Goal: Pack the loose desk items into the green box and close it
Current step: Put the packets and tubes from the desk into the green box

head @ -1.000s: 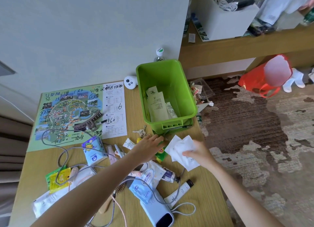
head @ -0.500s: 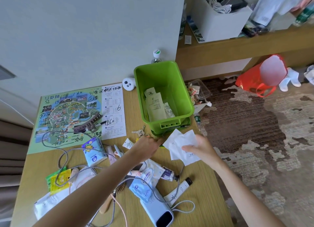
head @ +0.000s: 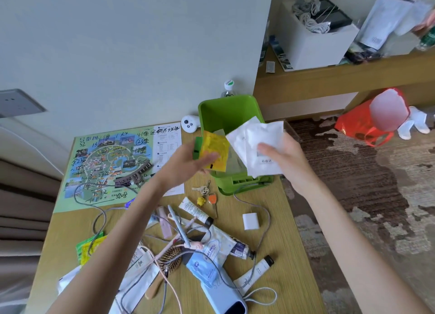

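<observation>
hovering over the open mouth of the green box, set by the right edge of the desk toward its far corner, two loads are carried: a yellow packet is pinched between thumb and fingers of the left hand above the box's left wall, and white sachets are gripped by the right hand above its right half. the box is judged to lie just below and slightly beyond both sets of fingers, its long axis running away from the person, so a short drop and release are called for, the right hand being more squarely over the opening.
</observation>
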The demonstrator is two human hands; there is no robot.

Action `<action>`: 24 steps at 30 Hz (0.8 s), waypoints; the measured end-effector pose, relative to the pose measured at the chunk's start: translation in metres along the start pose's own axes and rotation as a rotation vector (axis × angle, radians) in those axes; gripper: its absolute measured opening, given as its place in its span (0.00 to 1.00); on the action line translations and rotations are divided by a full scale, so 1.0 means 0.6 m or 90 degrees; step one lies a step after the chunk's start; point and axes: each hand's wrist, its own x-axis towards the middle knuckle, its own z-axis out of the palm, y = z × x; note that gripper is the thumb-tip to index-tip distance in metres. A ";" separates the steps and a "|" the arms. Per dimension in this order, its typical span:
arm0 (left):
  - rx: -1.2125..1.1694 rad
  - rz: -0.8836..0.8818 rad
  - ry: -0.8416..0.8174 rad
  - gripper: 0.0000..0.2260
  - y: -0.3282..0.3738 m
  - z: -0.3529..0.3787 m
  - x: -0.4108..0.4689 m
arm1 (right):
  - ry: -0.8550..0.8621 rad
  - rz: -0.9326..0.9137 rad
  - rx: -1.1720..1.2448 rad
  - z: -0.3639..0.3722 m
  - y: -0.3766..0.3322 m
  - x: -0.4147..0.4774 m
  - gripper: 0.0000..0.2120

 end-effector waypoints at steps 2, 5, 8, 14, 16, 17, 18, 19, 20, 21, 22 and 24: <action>-0.006 0.023 0.102 0.07 0.001 -0.001 0.027 | 0.064 0.001 -0.042 0.014 0.006 0.039 0.11; 0.007 -0.010 0.216 0.12 -0.014 0.012 0.057 | 0.118 0.000 -0.096 0.038 0.024 0.086 0.12; 0.041 -0.059 0.247 0.12 -0.034 0.028 0.077 | 0.102 0.045 -0.223 0.059 0.057 0.115 0.12; 0.302 -0.071 0.215 0.13 -0.058 0.058 0.098 | -0.048 0.068 -0.560 0.070 0.102 0.114 0.24; 0.355 -0.077 0.219 0.16 -0.062 0.064 0.100 | -0.040 0.020 -0.579 0.067 0.102 0.107 0.21; 0.344 -0.069 0.225 0.17 -0.062 0.064 0.100 | -0.041 0.003 -0.573 0.065 0.101 0.103 0.19; 0.325 -0.056 0.233 0.17 -0.061 0.063 0.099 | -0.043 -0.015 -0.563 0.063 0.100 0.099 0.18; 0.305 -0.043 0.244 0.17 -0.060 0.059 0.097 | -0.045 -0.034 -0.552 0.061 0.098 0.093 0.16; 0.289 -0.031 0.256 0.16 -0.058 0.054 0.093 | -0.043 -0.056 -0.540 0.061 0.094 0.086 0.15; 0.275 -0.019 0.270 0.14 -0.059 0.048 0.087 | -0.040 -0.082 -0.527 0.062 0.090 0.077 0.14; 0.264 -0.008 0.286 0.12 -0.062 0.042 0.079 | -0.038 -0.112 -0.512 0.064 0.087 0.068 0.13; 0.262 0.002 0.311 0.10 -0.076 0.030 0.060 | -0.033 -0.180 -0.485 0.073 0.081 0.047 0.10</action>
